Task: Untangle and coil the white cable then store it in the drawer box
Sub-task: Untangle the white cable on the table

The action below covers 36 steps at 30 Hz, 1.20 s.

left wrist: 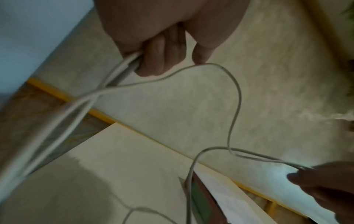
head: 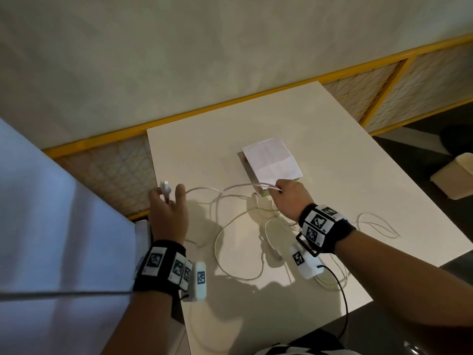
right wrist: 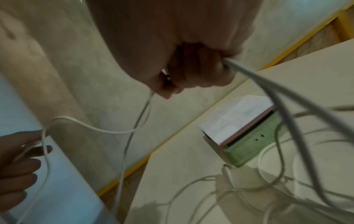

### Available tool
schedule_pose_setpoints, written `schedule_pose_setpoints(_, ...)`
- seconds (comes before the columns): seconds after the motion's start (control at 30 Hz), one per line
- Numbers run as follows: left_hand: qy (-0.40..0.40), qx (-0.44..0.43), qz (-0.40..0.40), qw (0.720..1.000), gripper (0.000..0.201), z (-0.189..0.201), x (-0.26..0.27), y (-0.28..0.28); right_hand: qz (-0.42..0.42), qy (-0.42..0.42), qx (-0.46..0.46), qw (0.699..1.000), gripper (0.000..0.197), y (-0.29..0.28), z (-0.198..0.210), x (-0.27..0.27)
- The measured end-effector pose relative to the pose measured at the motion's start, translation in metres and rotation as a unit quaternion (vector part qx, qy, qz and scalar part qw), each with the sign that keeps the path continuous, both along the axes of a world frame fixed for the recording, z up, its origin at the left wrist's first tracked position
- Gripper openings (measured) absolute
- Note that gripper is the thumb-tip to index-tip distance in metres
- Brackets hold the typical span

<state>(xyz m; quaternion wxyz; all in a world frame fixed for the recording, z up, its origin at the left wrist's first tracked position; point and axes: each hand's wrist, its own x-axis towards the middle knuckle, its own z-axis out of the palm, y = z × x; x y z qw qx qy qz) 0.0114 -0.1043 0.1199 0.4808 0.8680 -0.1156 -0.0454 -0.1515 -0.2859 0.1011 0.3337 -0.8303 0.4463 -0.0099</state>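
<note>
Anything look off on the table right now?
Yes: the thin white cable sprawls in crossed loops, one loop hanging past the white table's right edge. A creased white paper sheet lies askew atop the green drawer box.

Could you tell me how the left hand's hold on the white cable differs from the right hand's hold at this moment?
The left hand grips the cable near its plug end, which sticks up past the fingers; the right hand grips strands partway along. The left hand is raised beyond the table's left edge; the right hand is over the table, by the drawer box. Both are curled round the cable, a slack span between them.
</note>
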Motion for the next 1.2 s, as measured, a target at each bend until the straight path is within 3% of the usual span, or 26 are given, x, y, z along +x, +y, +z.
schedule_pose_setpoints(0.07, -0.044, -0.023, -0.021, 0.999, 0.022, 0.007, -0.013, -0.004, -0.024, 0.011, -0.004, 1.000, 0.030, -0.002, 0.007, 0.003)
schedule_pose_setpoints(0.13, -0.063, 0.007, -0.125, 0.990, 0.033, 0.011, -0.022, -0.007, -0.017, 0.002, 0.008, 1.000, 0.021, -0.001, 0.014, 0.005)
schedule_pose_setpoints(0.23, -0.001, 0.079, -0.275, 0.958, 0.047, 0.010, -0.036, -0.019, 0.067, -0.059, 0.066, 0.994, 0.017, 0.007, 0.022, 0.007)
schedule_pose_setpoints(0.37, 0.116, 0.039, -0.315, 0.941, 0.055, 0.009, -0.046, -0.037, 0.163, -0.153, 0.103, 0.969, 0.020, 0.021, 0.031, 0.004)
schedule_pose_setpoints(0.47, 0.235, -0.018, -0.287, 0.928, 0.052, 0.007, -0.050, -0.043, 0.185, -0.192, 0.131, 0.955, 0.014, 0.030, 0.034, 0.000)
schedule_pose_setpoints(0.6, 0.304, -0.159, -0.213, 0.915, 0.033, 0.010, -0.055, -0.049, 0.209, -0.170, 0.161, 0.949, 0.008, 0.037, 0.033, -0.005)
schedule_pose_setpoints(0.73, 0.299, -0.217, -0.140, 0.918, 0.034, 0.018, -0.039, -0.047, 0.210, -0.068, 0.147, 0.964, 0.034, 0.024, 0.021, -0.014)
schedule_pose_setpoints(0.87, 0.320, -0.311, -0.088, 0.891, 0.039, 0.023, -0.007, -0.037, 0.228, 0.018, 0.083, 0.970, 0.041, 0.013, -0.005, -0.035)
schedule_pose_setpoints(1.03, 0.326, -0.303, -0.084, 0.892, 0.040, 0.006, -0.005, -0.025, 0.208, 0.079, 0.023, 0.975, 0.045, -0.004, -0.021, -0.065)
schedule_pose_setpoints(1.2, 0.384, -0.207, -0.169, 0.884, 0.037, -0.016, -0.025, -0.018, 0.128, 0.108, -0.012, 0.986, 0.054, -0.036, -0.027, -0.106)
